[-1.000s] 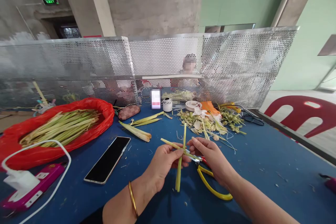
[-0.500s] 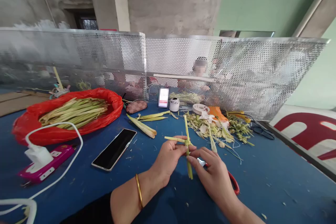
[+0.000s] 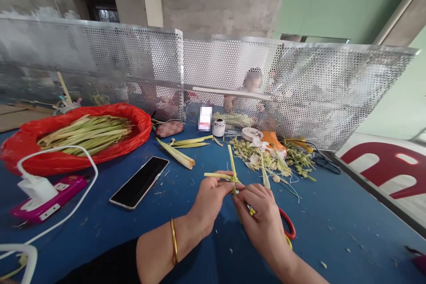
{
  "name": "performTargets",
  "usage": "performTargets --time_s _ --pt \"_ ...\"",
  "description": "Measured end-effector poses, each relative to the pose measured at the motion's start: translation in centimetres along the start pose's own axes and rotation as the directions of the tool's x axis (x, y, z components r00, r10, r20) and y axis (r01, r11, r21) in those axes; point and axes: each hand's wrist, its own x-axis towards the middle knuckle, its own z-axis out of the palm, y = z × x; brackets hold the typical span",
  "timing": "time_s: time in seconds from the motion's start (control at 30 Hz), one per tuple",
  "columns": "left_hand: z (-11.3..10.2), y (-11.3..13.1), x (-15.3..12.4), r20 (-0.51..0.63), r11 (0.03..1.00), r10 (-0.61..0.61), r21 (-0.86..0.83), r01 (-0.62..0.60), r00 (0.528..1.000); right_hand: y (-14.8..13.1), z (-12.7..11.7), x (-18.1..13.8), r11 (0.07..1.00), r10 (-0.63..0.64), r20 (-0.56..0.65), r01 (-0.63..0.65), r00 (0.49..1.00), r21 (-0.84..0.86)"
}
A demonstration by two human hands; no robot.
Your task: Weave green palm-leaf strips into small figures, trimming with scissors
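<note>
My left hand (image 3: 210, 199), with a gold bangle at the wrist, pinches two crossed pale green leaf strips (image 3: 229, 173) where they meet. My right hand (image 3: 261, 213) is closed on the same crossing from the right and covers the strips' lower ends. Red and yellow handled scissors (image 3: 288, 228) lie on the blue table (image 3: 333, 217) under my right hand. A black phone (image 3: 140, 182) lies to the left of my hands.
A red plastic bag (image 3: 71, 142) full of green leaf strips sits at the left. A pink power strip (image 3: 43, 197) with a white charger and cable is near the left edge. Leaf scraps (image 3: 273, 157) pile behind my hands. A perforated metal screen (image 3: 213, 75) has a person behind it.
The view has shifted. My right hand has closed in over the crossing and now covers the lower part of the upright strip, which stood clear below my hands a second ago.
</note>
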Motion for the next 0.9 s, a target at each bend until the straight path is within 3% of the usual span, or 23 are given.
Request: performTargets --time_s 0.2,0.37,0.47,0.6,0.9 --pt "-0.4 0.4 0.4 -0.023 0.993 0.054 0.102 -0.051 0.998 0.1 0.1 -0.2 0.999 -0.03 0.003 0.03 1.0 -0.02" --pt "-1.0 1.8 0.6 -0.022 0.983 0.005 0.185 -0.001 1.0 1.6 -0.6 0.8 0.981 0.195 -0.173 -0.189 0.965 0.053" --pt "-0.9 1.8 0.4 0.043 0.986 -0.058 0.158 0.05 0.997 2.0 -0.8 1.3 0.958 0.258 -0.053 -0.249 0.965 0.145" --pt "-0.7 1.0 0.3 0.023 0.986 -0.002 0.168 -0.002 1.0 1.7 -0.6 1.3 0.95 0.222 0.138 -0.246 0.965 0.192" --pt "-0.6 0.8 0.7 -0.042 0.961 0.052 0.274 -0.038 0.998 1.5 -1.5 1.0 0.971 0.2 0.11 -0.212 0.974 0.113"
